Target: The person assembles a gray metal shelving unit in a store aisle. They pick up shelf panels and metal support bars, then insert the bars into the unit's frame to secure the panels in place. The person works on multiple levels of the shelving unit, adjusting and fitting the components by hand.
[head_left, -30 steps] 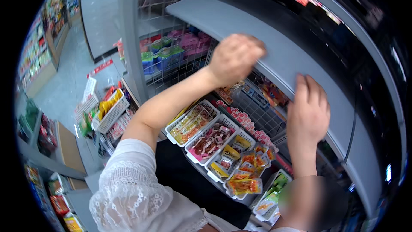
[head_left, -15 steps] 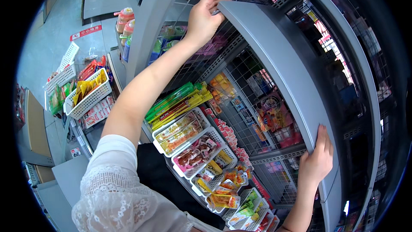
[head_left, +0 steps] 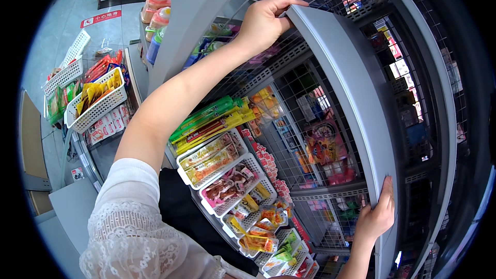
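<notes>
Both my hands are on a long grey metal shelf panel (head_left: 347,77), which runs slantwise across the shelving rack. My left hand (head_left: 262,25) closes round the panel's upper left end, with fingers over the top corner and thumb against the edge below. Farther down the panel, my right hand (head_left: 376,218) grips the front edge, its fingers on the outer face. What supports the panel behind is hidden. A wire mesh back (head_left: 310,170) shows beneath it.
White baskets of packaged snacks (head_left: 232,188) line the lower shelf, beside green and yellow packets (head_left: 212,121). A grey upright post (head_left: 199,26) stands by my left forearm. More baskets (head_left: 98,101) sit at the left, and pink-topped bottles (head_left: 157,8) stand behind the post.
My left hand and the panel's end appear farther right in view, and my right hand sits lower along the edge. The view has shifted a little too. Both hands keep hold.
</notes>
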Demonstrator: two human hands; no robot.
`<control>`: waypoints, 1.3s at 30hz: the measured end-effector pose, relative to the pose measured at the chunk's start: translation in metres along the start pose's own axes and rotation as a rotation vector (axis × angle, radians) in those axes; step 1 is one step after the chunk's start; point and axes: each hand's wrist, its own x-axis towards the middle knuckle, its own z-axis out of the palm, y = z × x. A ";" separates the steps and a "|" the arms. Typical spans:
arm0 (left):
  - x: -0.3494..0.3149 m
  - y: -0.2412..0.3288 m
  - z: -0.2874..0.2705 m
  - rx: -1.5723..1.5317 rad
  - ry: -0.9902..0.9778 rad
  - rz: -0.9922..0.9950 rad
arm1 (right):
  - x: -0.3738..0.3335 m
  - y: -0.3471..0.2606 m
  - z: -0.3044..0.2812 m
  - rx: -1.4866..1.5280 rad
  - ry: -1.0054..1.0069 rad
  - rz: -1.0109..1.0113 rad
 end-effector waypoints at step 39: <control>0.002 0.010 -0.017 -0.267 -0.201 -0.198 | 0.260 -0.039 0.111 0.740 -0.423 0.105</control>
